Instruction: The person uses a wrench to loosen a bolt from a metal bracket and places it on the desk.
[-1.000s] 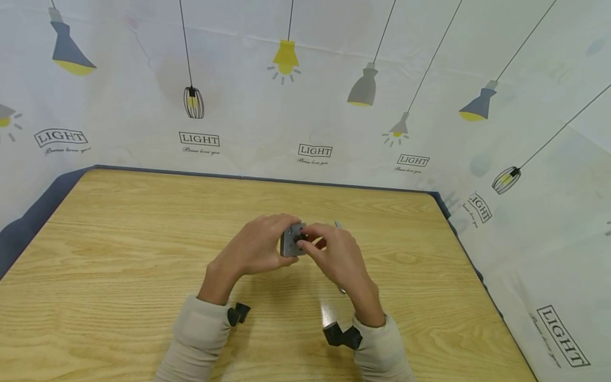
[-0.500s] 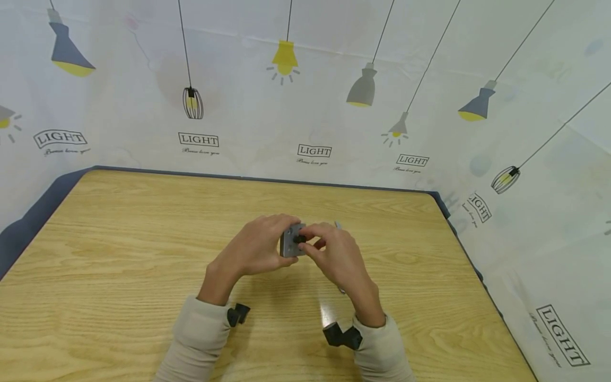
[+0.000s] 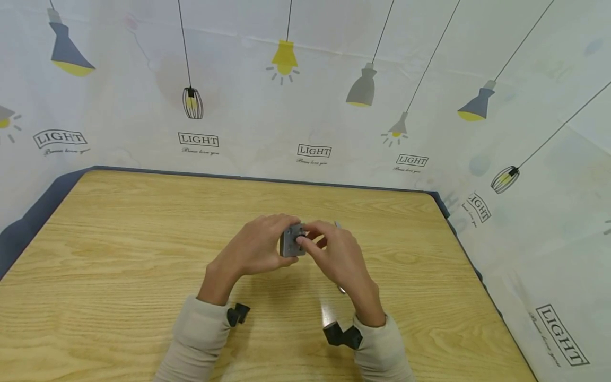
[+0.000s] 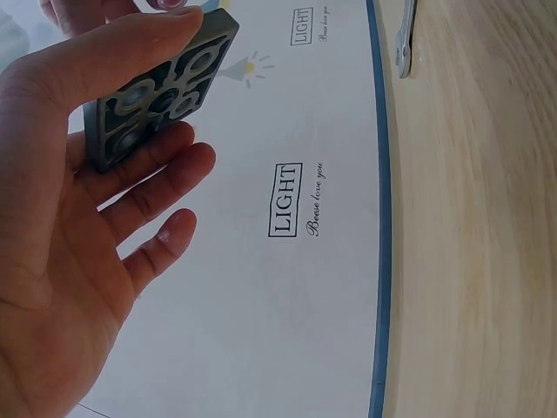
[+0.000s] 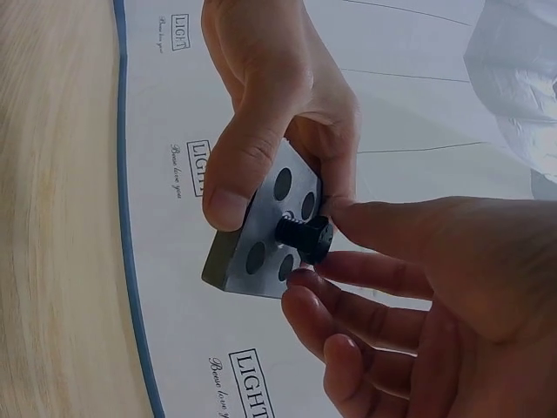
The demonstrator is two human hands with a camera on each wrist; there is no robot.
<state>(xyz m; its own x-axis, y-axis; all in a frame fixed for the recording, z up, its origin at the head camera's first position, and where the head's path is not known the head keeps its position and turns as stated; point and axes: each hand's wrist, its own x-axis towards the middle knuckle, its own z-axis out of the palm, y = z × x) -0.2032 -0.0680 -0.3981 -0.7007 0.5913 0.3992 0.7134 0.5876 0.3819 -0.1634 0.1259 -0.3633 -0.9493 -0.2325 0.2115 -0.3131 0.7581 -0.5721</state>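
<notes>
My left hand (image 3: 260,244) grips a grey square metal plate (image 3: 289,248) by its edges, thumb on one side and fingers on the other. In the right wrist view the plate's smooth face shows several round holes. A black bolt (image 5: 305,235) with a thick head stands in the middle of that face, part of its threaded shank showing. My right hand (image 3: 340,257) pinches the bolt's head between thumb and fingertips. The plate's back (image 4: 161,96), with recessed round hollows, faces the left wrist camera. A metal wrench (image 4: 405,43) lies on the table, mostly hidden behind the right hand in the head view.
Both hands are above a wood-grain table (image 3: 143,228) with a dark blue border (image 3: 248,178) along its far edge. A white backdrop (image 3: 238,111) printed with lamps rises behind and to the right. Black camera mounts (image 3: 341,335) sit at both wrists.
The right thumb and fingertips have shifted around the bolt's head, which showed more half a second ago. The left hand and plate stay in nearly the same place.
</notes>
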